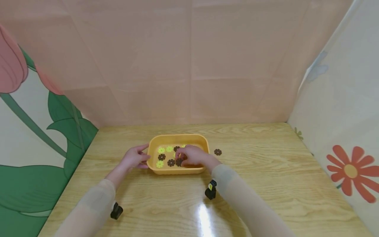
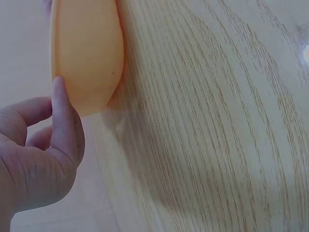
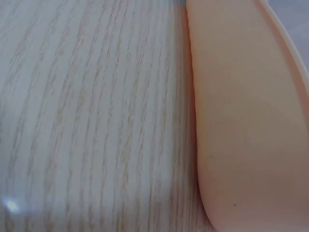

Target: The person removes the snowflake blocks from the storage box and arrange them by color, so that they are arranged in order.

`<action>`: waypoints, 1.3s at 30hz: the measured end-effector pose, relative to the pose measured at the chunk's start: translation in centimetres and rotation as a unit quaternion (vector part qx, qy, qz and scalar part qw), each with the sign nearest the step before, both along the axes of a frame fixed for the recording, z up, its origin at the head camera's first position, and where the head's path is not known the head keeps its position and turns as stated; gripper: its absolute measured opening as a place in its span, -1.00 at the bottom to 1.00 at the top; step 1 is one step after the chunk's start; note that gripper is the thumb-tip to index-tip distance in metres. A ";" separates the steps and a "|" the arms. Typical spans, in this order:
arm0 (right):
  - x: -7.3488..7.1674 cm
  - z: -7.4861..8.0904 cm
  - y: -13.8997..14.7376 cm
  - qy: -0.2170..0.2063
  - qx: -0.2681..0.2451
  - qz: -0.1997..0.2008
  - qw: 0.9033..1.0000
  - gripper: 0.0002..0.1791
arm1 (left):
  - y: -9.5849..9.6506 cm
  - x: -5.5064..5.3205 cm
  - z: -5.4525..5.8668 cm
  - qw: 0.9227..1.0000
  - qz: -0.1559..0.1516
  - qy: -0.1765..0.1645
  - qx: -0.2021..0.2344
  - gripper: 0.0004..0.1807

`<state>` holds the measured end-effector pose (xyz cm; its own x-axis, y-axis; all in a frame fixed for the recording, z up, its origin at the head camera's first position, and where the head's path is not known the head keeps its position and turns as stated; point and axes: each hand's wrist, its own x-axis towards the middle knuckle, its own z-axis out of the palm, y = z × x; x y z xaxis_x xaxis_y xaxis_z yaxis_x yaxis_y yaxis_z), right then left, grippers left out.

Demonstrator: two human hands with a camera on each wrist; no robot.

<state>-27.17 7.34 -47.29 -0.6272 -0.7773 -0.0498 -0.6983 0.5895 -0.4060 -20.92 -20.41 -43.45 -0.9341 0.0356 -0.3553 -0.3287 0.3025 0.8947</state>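
Observation:
A yellow-orange plastic tray stands on the table, with yellow and dark brown flower-shaped pieces lying in it. At its left end my left hand touches the outer wall and rim with extended fingers. The left wrist view shows a fingertip of that hand against the tray's wall. My right hand reaches over the front rim into the tray, its thumb and fingertips pinching a brown flower-shaped piece. In the right wrist view only the tray's outer wall and tabletop show; the hand is out of sight.
One brown flower-shaped piece lies on the wooden table, right of the tray. A pinkish wall covering rises behind the table. Flower-printed panels stand at both sides.

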 end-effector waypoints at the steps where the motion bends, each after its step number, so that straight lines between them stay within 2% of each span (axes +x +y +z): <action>1: -0.1 0.0 0.0 -0.001 -0.007 0.000 1.000 -0.70 | 0.0 0.0 0.0 1.000 0.000 0.000 -0.001 -0.28; 5: -0.3 0.5 0.5 -0.010 -0.050 -0.002 0.999 -0.71 | 0.1 -0.1 0.1 1.000 0.005 -0.003 -0.002 -0.27; 10: 0.0 2.6 1.9 -0.045 -0.106 -0.033 0.993 -0.69 | 0.4 -0.4 -0.1 1.000 0.003 -0.003 0.000 -0.27; 16: 0.0 4.1 5.2 -0.008 -0.178 -0.040 0.983 -0.70 | 0.7 -0.8 -0.3 1.000 0.004 -0.003 -0.006 -0.27; 20: 0.0 4.1 7.9 -0.003 -0.227 -0.063 0.972 -0.69 | 0.7 -0.9 -0.3 1.000 0.003 -0.002 -0.005 -0.27; 24: 0.2 3.6 10.6 -0.008 -0.246 -0.106 0.964 -0.68 | 0.6 -0.8 -0.1 1.000 0.001 -0.001 -0.009 -0.28; 30: 0.4 1.5 14.5 -0.019 -0.248 -0.182 0.951 -0.69 | 0.5 -0.6 0.1 1.000 -0.001 -0.003 -0.013 -0.29; 39: 0.7 -1.6 18.8 -0.029 -0.249 -0.245 0.937 -0.67 | 0.3 -0.5 -0.1 1.000 -0.001 -0.003 -0.006 -0.28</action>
